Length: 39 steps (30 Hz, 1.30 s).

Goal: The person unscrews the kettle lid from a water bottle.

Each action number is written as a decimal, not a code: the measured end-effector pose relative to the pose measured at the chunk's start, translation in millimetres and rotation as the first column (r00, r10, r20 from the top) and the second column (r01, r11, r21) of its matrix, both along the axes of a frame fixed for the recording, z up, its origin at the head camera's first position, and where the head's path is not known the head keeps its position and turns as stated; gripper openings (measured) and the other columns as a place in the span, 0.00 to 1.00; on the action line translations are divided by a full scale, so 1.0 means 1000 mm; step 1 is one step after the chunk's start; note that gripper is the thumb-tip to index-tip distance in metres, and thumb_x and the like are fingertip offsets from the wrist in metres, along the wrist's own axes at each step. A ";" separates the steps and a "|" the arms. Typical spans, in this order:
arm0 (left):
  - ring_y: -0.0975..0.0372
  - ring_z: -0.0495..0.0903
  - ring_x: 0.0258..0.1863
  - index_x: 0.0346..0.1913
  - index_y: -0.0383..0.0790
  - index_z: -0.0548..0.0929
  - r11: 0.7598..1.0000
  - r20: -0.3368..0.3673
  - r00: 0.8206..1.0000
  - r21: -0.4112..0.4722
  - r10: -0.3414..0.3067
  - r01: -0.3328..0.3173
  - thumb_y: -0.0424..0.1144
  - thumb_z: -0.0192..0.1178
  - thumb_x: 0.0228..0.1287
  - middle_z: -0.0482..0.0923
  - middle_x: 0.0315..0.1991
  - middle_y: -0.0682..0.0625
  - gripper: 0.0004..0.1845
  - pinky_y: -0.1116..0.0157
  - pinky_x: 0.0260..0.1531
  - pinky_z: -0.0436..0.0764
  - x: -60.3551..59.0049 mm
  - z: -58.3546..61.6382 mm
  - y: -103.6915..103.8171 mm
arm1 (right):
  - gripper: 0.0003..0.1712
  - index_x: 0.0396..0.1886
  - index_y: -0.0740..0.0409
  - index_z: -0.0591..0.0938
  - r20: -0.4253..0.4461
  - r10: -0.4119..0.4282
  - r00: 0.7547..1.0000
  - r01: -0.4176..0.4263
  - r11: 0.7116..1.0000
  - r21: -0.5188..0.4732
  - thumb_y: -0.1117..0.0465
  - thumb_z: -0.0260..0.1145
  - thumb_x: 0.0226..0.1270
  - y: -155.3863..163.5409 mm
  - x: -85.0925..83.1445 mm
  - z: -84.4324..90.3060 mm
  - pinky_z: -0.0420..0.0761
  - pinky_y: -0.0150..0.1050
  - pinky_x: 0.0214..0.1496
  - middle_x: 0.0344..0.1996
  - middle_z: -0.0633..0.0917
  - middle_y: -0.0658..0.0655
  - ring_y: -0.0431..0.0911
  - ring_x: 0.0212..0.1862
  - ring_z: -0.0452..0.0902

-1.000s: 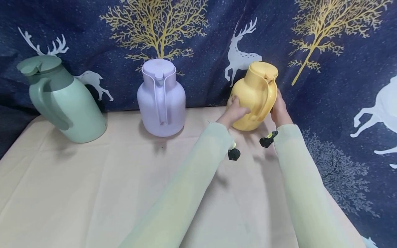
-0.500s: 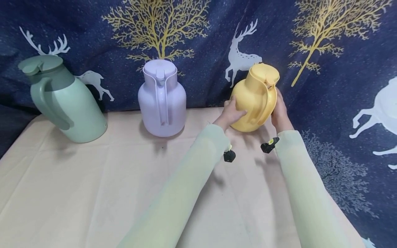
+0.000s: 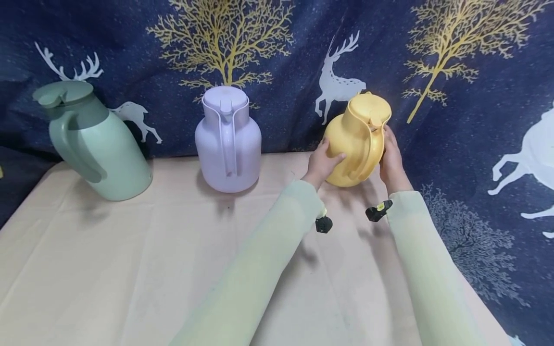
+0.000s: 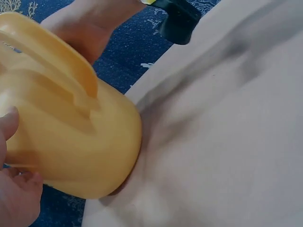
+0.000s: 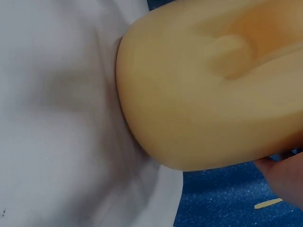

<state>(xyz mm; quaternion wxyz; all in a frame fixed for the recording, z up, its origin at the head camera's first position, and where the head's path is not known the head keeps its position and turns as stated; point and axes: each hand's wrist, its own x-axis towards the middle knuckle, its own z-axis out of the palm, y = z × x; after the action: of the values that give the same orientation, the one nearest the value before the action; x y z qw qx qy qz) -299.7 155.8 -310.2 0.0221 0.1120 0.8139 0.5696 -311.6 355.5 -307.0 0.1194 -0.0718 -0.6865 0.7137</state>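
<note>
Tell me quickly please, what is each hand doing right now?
Left hand: holds the yellow jug by its left side, thumb curled onto it.
Right hand: holds the jug's right side; its fingers are mostly hidden behind it.

Yellow jug (image 3: 357, 139), lilac jug (image 3: 228, 139), green jug (image 3: 97, 144).
</note>
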 end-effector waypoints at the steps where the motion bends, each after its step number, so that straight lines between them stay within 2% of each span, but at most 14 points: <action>1: 0.60 0.56 0.78 0.77 0.42 0.56 1.000 0.005 1.000 0.019 0.015 -0.015 0.44 0.63 0.67 0.55 0.78 0.49 0.40 0.69 0.76 0.55 0.001 -0.001 0.000 | 0.31 0.78 0.35 0.54 0.002 0.004 1.000 -0.003 1.000 -0.009 0.40 0.40 0.79 -0.001 0.001 0.000 0.51 0.33 0.79 0.78 0.57 0.43 0.38 0.76 0.56; 3: 0.62 0.57 0.77 0.76 0.43 0.57 0.997 0.011 0.999 0.050 0.053 -0.054 0.44 0.65 0.66 0.57 0.77 0.52 0.40 0.70 0.75 0.56 0.003 -0.003 0.000 | 0.31 0.78 0.35 0.54 0.005 0.012 1.000 -0.012 1.000 -0.017 0.41 0.40 0.79 -0.004 0.004 0.001 0.51 0.34 0.79 0.78 0.57 0.43 0.38 0.75 0.57; 8: 0.62 0.63 0.74 0.75 0.48 0.61 0.988 0.003 0.991 0.063 0.137 -0.137 0.45 0.68 0.62 0.62 0.74 0.54 0.41 0.69 0.73 0.61 0.006 -0.006 -0.001 | 0.31 0.78 0.34 0.53 0.023 0.029 0.999 -0.028 0.999 -0.043 0.41 0.40 0.79 -0.008 0.009 0.003 0.52 0.34 0.79 0.78 0.59 0.43 0.37 0.75 0.58; 12: 0.61 0.67 0.72 0.74 0.50 0.64 0.983 0.000 0.986 0.071 0.168 -0.168 0.46 0.70 0.60 0.65 0.73 0.56 0.40 0.68 0.72 0.64 0.007 -0.006 -0.002 | 0.31 0.78 0.33 0.54 0.032 0.044 0.999 -0.043 0.998 -0.037 0.40 0.41 0.78 -0.009 0.012 0.004 0.61 0.29 0.71 0.77 0.62 0.44 0.36 0.68 0.66; 15: 0.62 0.68 0.72 0.73 0.50 0.64 0.984 -0.007 0.986 0.072 0.167 -0.166 0.47 0.70 0.59 0.66 0.72 0.57 0.40 0.68 0.72 0.64 0.008 -0.007 -0.004 | 0.32 0.78 0.33 0.54 0.035 0.068 0.997 -0.067 0.997 -0.034 0.40 0.43 0.78 -0.009 0.016 0.006 0.64 0.29 0.65 0.77 0.61 0.45 0.34 0.63 0.68; 18: 0.63 0.68 0.71 0.73 0.50 0.65 0.983 -0.003 0.986 0.075 0.166 -0.165 0.48 0.71 0.58 0.67 0.71 0.56 0.40 0.68 0.71 0.65 0.009 -0.008 -0.009 | 0.32 0.78 0.32 0.53 0.050 0.110 0.993 -0.109 0.994 -0.022 0.40 0.43 0.78 -0.011 0.022 0.009 0.61 0.32 0.71 0.78 0.59 0.45 0.36 0.68 0.66; 22: 0.62 0.70 0.70 0.72 0.50 0.67 0.982 -0.010 0.986 0.091 0.165 -0.164 0.47 0.72 0.56 0.69 0.70 0.55 0.40 0.68 0.70 0.67 0.011 -0.009 -0.018 | 0.32 0.79 0.32 0.52 0.044 0.166 0.985 -0.166 0.986 0.016 0.41 0.43 0.78 -0.014 0.030 0.013 0.53 0.39 0.78 0.79 0.56 0.45 0.40 0.75 0.57; 26: 0.62 0.71 0.69 0.72 0.49 0.68 0.984 -0.023 0.988 0.102 0.151 -0.148 0.47 0.72 0.56 0.71 0.69 0.52 0.40 0.68 0.69 0.68 0.012 -0.010 -0.025 | 0.34 0.79 0.34 0.50 0.034 0.192 0.981 -0.193 0.980 0.040 0.42 0.44 0.78 -0.016 0.036 0.018 0.47 0.42 0.81 0.80 0.52 0.46 0.42 0.79 0.50; 32: 0.62 0.73 0.68 0.72 0.50 0.67 0.988 -0.011 0.991 0.077 0.136 -0.135 0.49 0.72 0.57 0.71 0.69 0.52 0.40 0.67 0.69 0.69 0.014 -0.010 -0.029 | 0.34 0.79 0.32 0.47 0.090 0.208 0.974 -0.212 0.976 0.038 0.43 0.45 0.78 -0.016 0.042 0.016 0.41 0.48 0.83 0.81 0.47 0.44 0.42 0.81 0.41; 34: 0.62 0.72 0.68 0.73 0.50 0.66 0.988 0.003 0.992 0.091 0.123 -0.123 0.48 0.71 0.58 0.70 0.70 0.52 0.41 0.67 0.69 0.69 0.016 -0.010 -0.030 | 0.34 0.79 0.32 0.47 0.096 0.211 0.973 -0.214 0.976 0.029 0.43 0.45 0.78 -0.015 0.043 0.015 0.42 0.48 0.82 0.81 0.47 0.44 0.42 0.81 0.41; 39: 0.60 0.64 0.74 0.74 0.49 0.63 0.986 0.030 0.996 0.147 0.079 -0.083 0.45 0.70 0.59 0.63 0.74 0.51 0.41 0.66 0.74 0.62 0.017 -0.011 -0.032 | 0.35 0.79 0.32 0.47 0.104 0.207 0.973 -0.210 0.977 0.025 0.43 0.47 0.78 -0.014 0.047 0.013 0.55 0.40 0.76 0.81 0.49 0.45 0.41 0.81 0.43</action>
<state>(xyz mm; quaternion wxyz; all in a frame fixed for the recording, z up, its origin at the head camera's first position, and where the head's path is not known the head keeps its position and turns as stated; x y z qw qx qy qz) -282.2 124.0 -321.4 0.0002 0.0733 0.7731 0.6301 -265.0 341.6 -294.3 0.0102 -0.0331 -0.7081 0.7053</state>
